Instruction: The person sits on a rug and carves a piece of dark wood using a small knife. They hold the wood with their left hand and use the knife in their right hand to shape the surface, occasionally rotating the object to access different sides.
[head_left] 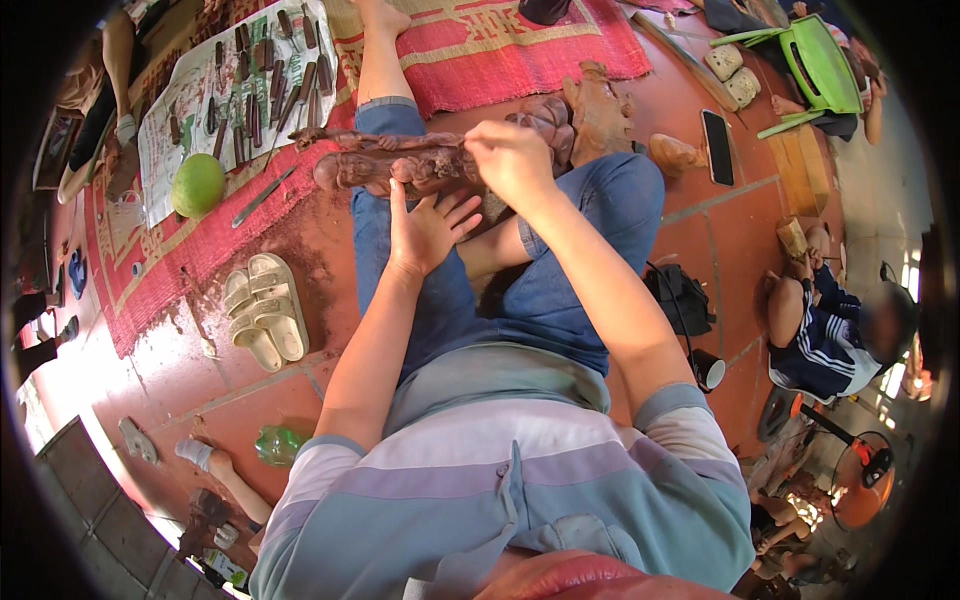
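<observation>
A reddish-brown carved wooden figure (345,172) lies crosswise over my legs, its rounded, detailed shapes facing up. My left hand (422,232) is at its near side, palm up and fingers spread, with the thumb against the wood. Over the right part of the carving, my right hand (512,162) is closed, its fingertips pinched together by the wood. Whatever those fingers hold, if anything, is too small or hidden to make out. Beyond my right knee stands another carved brown wood piece (598,108).
Several dark-handled carving tools (255,108) lie on a white sheet (165,150) at far left. Nearby are a green round fruit (199,186), a thin blade (262,197) and beige sandals (268,312). A phone (718,147) and black cup (707,370) are right. Other people (825,335) sit around.
</observation>
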